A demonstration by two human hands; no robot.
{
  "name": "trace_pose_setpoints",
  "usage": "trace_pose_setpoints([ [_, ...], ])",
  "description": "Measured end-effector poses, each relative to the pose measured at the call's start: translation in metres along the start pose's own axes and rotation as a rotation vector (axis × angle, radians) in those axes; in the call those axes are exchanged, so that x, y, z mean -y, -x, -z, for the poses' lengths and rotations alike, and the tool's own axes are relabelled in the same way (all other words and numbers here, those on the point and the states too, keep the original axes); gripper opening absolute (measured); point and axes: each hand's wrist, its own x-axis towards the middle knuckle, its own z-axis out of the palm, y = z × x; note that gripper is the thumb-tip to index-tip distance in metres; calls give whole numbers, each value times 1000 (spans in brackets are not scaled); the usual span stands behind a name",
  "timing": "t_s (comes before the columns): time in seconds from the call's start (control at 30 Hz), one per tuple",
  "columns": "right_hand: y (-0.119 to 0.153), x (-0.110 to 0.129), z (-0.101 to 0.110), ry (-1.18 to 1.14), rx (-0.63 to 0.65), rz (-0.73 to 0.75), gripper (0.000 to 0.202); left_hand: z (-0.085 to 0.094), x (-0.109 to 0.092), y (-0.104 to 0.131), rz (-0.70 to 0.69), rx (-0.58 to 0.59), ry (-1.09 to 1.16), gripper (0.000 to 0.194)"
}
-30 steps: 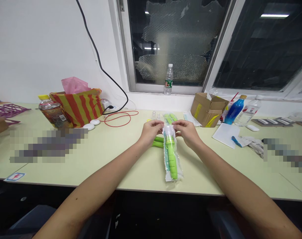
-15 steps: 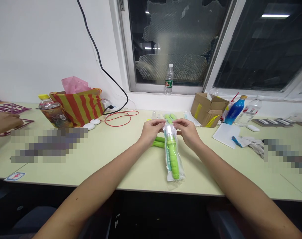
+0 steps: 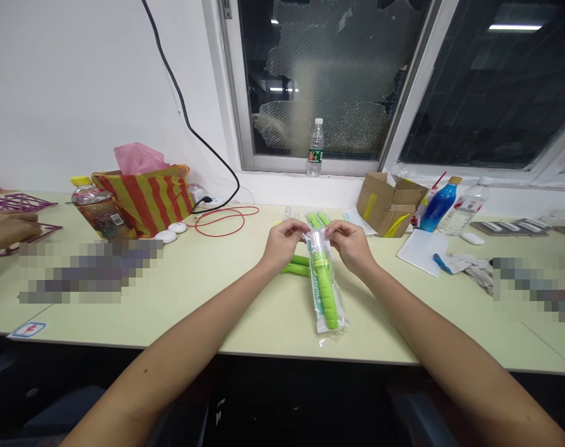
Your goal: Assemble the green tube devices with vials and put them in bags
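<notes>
A clear plastic bag holds a green-handled tool with a clear cap at its far end; its exact kind I cannot make out. My left hand pinches the bag's far end on one side. On the other side, my right hand pinches the same end, a short gap between the two hands. The bag slants toward me over the table. Green handles lie by my left fingers, partly hidden. Behind my hands are more green-ended items, also partly covered.
A cardboard box, a white pad and gloves lie to the right. At the left stand a striped bag and a drink bottle. Another person's hand holds purple lattice pieces at the far left.
The bag's near end has shifted slightly away from me and to the right. Both hands keep their pinch on its far end, with barely any movement.
</notes>
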Motion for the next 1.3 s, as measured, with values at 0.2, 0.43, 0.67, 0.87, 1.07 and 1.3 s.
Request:
trace_pose_setpoints([
  [0.2,-1,-1,3,-40,83,91,10,3,0,1,-192,59,-117,16],
  [0.43,0,2,4,-49,124,27,8,3,-5,10,-296,108,-243,25],
  [0.67,-1,7,6,-82,149,-46,8,6,0,7,-343,147,-273,28],
  [0.87,-3,13,7,-66,182,-103,11,7,-1,6,-336,159,-265,27],
  [1.07,-2,11,4,-116,163,-175,36,6,-3,7,-352,150,-248,26],
  [1.3,-1,15,11,-52,369,-428,38,5,0,8,-335,99,-230,24],
])
